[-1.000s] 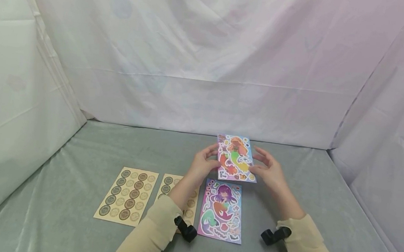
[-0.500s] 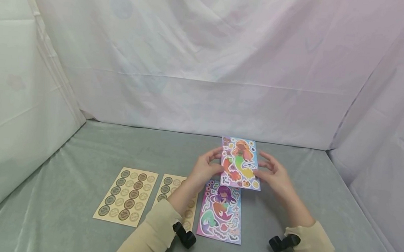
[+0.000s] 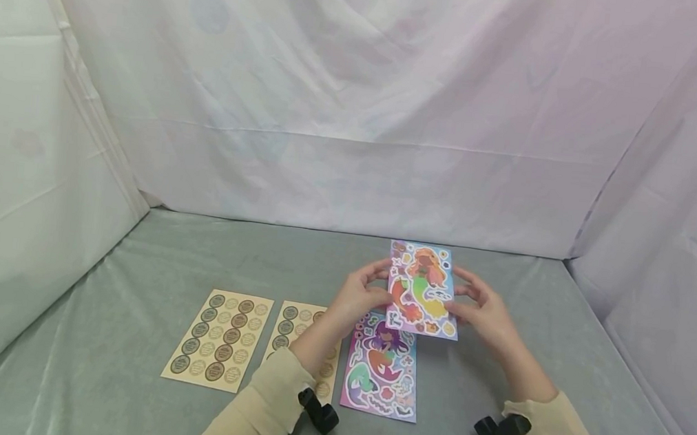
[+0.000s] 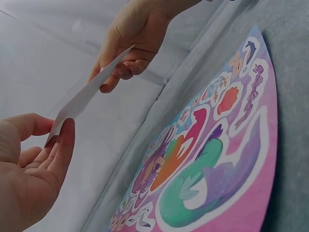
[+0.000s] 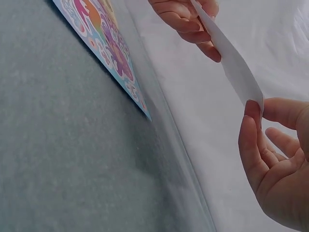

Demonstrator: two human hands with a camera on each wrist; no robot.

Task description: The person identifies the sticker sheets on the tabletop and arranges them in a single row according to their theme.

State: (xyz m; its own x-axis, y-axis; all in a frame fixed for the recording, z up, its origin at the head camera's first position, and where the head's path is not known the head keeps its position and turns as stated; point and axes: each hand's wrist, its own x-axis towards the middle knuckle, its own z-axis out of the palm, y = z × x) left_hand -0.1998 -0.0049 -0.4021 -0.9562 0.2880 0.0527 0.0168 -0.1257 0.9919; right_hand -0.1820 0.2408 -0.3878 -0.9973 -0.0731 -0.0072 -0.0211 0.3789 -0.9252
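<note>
Between both hands, a mermaid sticker sheet (image 3: pixel 423 290) with an orange-haired figure is held up off the table. My left hand (image 3: pixel 359 298) pinches its left edge between thumb and fingers, and my right hand (image 3: pixel 485 312) pinches the right edge. In the left wrist view the white back of the held sheet (image 4: pixel 87 96) shows edge-on. Below it, a second mermaid sticker sheet (image 3: pixel 381 372) with a purple-haired figure lies flat on the table, its top end partly covered by the held sheet in the head view.
A cream sheet of round stickers (image 3: pixel 217 341) lies to the left. Beside it, another cream round-sticker sheet (image 3: pixel 299 317) is partly hidden by my left forearm. The grey cloth-covered table (image 3: pixel 94 354) ends at a white fabric backdrop (image 3: pixel 327 181), with white fabric walls at the sides.
Both hands have moved right and a little nearer with the held sticker sheet, which now overlaps the top of the lying mermaid sheet in view. The sheets on the table stay put.
</note>
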